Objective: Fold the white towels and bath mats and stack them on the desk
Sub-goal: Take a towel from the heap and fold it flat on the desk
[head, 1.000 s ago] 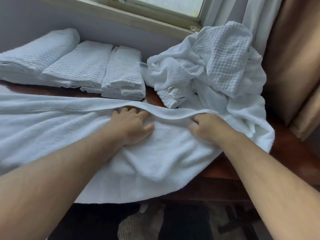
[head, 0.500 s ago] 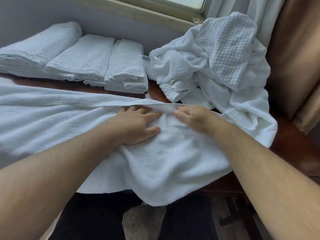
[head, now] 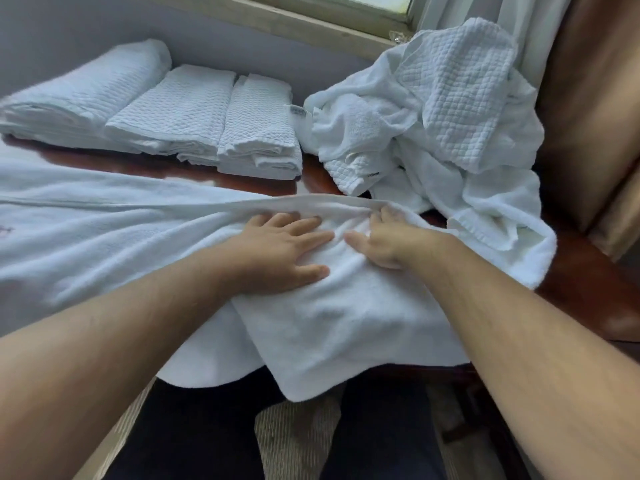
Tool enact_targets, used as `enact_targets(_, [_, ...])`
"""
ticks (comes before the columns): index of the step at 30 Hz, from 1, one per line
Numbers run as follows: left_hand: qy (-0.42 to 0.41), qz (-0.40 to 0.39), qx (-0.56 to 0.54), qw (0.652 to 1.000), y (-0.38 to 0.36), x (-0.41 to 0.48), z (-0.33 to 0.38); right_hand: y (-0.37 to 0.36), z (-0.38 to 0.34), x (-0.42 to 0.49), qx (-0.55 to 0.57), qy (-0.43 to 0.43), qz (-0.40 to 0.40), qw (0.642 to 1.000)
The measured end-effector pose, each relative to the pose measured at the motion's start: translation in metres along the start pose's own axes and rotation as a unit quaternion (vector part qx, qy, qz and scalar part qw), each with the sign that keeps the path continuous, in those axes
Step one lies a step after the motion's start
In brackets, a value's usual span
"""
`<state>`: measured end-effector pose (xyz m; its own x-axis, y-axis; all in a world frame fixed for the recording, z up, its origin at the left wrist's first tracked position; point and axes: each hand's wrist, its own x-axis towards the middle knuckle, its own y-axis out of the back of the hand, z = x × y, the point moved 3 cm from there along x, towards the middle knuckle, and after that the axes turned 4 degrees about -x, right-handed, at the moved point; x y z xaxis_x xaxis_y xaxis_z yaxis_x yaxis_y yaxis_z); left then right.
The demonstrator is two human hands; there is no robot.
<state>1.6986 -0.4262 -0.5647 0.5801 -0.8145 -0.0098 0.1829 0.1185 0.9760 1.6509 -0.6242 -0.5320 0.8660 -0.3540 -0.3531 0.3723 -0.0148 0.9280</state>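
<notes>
A dark reddish wooden desk (head: 585, 292) stands against a grey wall (head: 104, 26) under a window sill (head: 311, 27), with a white curtain (head: 533, 32) hanging at the far right.

Along the back left of the desk, three folded towels (head: 183, 105) lie side by side, touching one another, their waffle texture facing up. At the back right sits a crumpled heap of towels (head: 450, 109), some quilted and some plain, leaning toward the curtain.

A large towel (head: 329, 323) is spread across the front of the desk from the left edge of the view to just below the heap. Its near part hangs over the desk's front edge, above the person's dark trousers (head: 194, 427) and a patch of striped carpet (head: 294, 441).

The left hand (head: 277, 251) rests palm down on the large towel, its fingers (head: 301, 225) straight and spread, grasping nothing. The right hand (head: 394, 240) is just beside it, thumb pointing toward the left hand. Its fingers (head: 386, 213) are curled onto the raised ridge along the towel's far edge, gripping the cloth there. Both forearms are bare.
</notes>
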Motion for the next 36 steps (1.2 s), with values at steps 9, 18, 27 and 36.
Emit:
enact_targets(9, [0.029,0.008,0.016,0.999,0.009,0.028,-0.015,0.001,0.012,-0.004,0.047,-0.003,0.063,0.997])
enact_targets(18, [-0.048,0.036,-0.032,0.998,0.005,0.024,-0.011,-0.009,0.014,0.008,0.07,0.014,0.098,0.993])
enact_targets(27, [0.016,0.072,-0.057,0.996,0.007,0.025,-0.015,0.004,-0.003,0.013,0.007,-0.011,0.087,0.996])
enact_targets(36, [-0.024,0.202,-0.185,0.961,0.016,0.018,-0.015,-0.022,0.029,0.007,0.261,0.024,0.304,0.916])
